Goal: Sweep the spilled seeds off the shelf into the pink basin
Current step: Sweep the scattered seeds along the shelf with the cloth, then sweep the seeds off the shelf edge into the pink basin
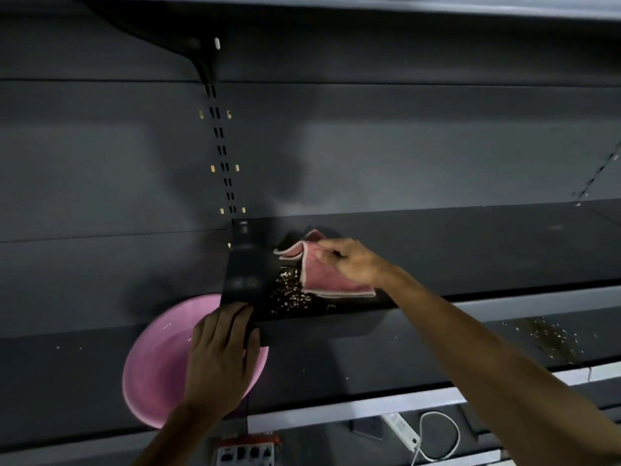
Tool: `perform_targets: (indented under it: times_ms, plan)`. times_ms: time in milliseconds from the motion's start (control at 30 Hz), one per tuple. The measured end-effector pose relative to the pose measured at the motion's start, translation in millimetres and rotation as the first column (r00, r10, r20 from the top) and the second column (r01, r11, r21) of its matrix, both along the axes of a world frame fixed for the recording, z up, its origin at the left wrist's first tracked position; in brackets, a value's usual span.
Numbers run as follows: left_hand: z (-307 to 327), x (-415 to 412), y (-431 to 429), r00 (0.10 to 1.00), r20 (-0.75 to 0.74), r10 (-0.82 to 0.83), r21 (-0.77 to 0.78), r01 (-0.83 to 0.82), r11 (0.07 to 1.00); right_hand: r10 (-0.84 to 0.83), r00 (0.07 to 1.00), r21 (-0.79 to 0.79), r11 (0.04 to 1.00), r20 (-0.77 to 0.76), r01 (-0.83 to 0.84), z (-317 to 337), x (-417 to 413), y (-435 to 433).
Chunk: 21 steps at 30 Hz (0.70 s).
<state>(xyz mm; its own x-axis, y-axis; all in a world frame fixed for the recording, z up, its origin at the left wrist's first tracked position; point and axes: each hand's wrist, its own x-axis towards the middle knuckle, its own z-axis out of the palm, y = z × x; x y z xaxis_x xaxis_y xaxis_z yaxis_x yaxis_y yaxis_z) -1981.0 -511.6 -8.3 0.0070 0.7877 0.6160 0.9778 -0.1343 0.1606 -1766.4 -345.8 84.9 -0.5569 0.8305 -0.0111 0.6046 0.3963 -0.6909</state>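
A pile of pale spilled seeds [290,295] lies near the left end of the dark upper shelf [470,250]. My right hand [353,262] presses a folded pink cloth [331,275] onto the shelf, just right of the seeds. The pink basin [158,358] sits below the shelf's left end, resting on the lower shelf. My left hand [220,361] lies over the basin's right side, fingertips touching the upper shelf's front left corner; whether it grips the rim is hidden.
More scattered seeds [551,334] lie on the lower shelf [369,361] at the right. A slotted upright [223,163] runs up the grey back panel. Below hang a white power strip [403,428] with cable and an orange-topped box [248,449].
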Motion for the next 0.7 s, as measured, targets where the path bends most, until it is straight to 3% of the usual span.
perform_targets:
  times_ms: [267,467,567,700]
  plan:
    - [5,-6,-2,0.997,0.032,-0.063,-0.026,0.064,0.998,-0.237,0.952,-0.152,0.966,-0.195,0.210,27,77,4]
    - [4,-12,-2,0.991,0.055,-0.120,-0.025,0.121,0.992,-0.276,0.959,-0.033,0.960,0.068,0.278,2,95,-8]
    - [5,-14,-1,0.988,0.056,-0.143,-0.021,0.145,0.989,-0.295,0.946,0.083,0.955,0.133,0.286,-13,79,-16]
    - [3,-21,-1,0.985,0.064,-0.158,-0.047,0.161,0.986,-0.289,0.944,0.097,0.956,0.157,0.277,-12,60,-23]
